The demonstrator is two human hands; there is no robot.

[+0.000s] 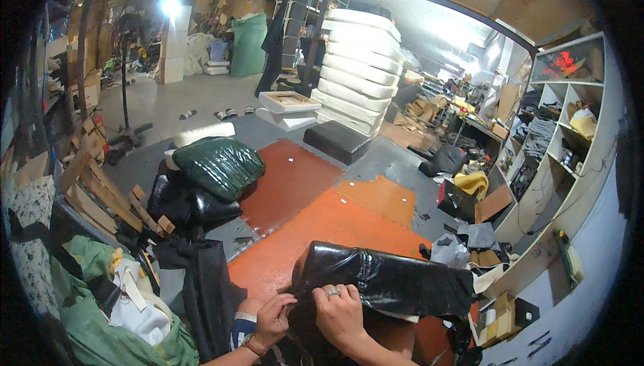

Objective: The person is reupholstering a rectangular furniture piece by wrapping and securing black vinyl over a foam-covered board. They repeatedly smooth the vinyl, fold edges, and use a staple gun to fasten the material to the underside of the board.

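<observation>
A long block-shaped cushion in a shiny black cover [389,279] lies before me at the lower middle, its cover creased along the top. A strip of pale material shows under its near edge. My right hand [341,312], with a ring on one finger, grips the near left edge of the cover with bent fingers. Just left of it, my left hand [272,320] is closed in a pinch beside the cushion's left end. What lies between those fingertips is too small to make out. The space under the cushion is dark and mostly hidden.
Orange sheets [288,252] cover the floor ahead. At left are a dark green shiny cushion [220,165], wooden pieces [111,195] and a green sack [168,339]. A tall stack of white cushions [355,71] stands behind; white shelves [560,124] line the right.
</observation>
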